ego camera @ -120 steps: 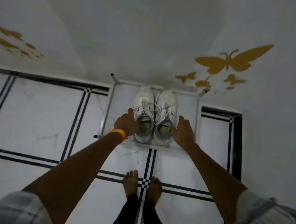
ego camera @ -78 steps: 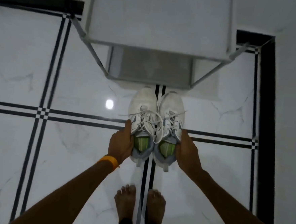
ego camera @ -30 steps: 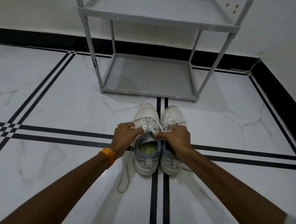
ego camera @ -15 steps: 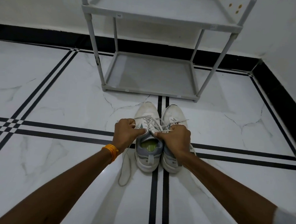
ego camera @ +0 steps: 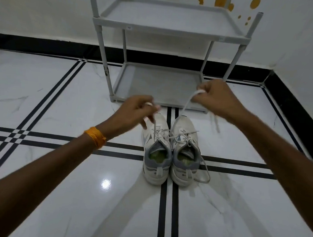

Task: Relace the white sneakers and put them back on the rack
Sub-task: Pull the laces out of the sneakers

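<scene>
Two white sneakers stand side by side on the floor, toes toward the rack: the left sneaker [ego camera: 156, 151] and the right sneaker [ego camera: 185, 153], both with grey collars and green insoles. My left hand [ego camera: 136, 110] is raised above the left sneaker's toe, pinching a white lace [ego camera: 154, 126] that runs down to it. My right hand [ego camera: 217, 99] is lifted higher and to the right, gripping a lace [ego camera: 187, 104] stretched taut up from the right sneaker. A loose loop of lace [ego camera: 204, 172] lies beside the right sneaker's heel.
The grey two-shelf rack [ego camera: 169, 29] stands against the white wall just beyond the sneakers, with nothing on either shelf. A black skirting [ego camera: 292, 103] lines the wall at the right. The floor is glossy white tile with black stripes [ego camera: 57, 142].
Both hands have left the sneakers' collars and risen apart, each pulling a lace upward. The right hand went up and to the right; the laces now stretch out of the shoes.
</scene>
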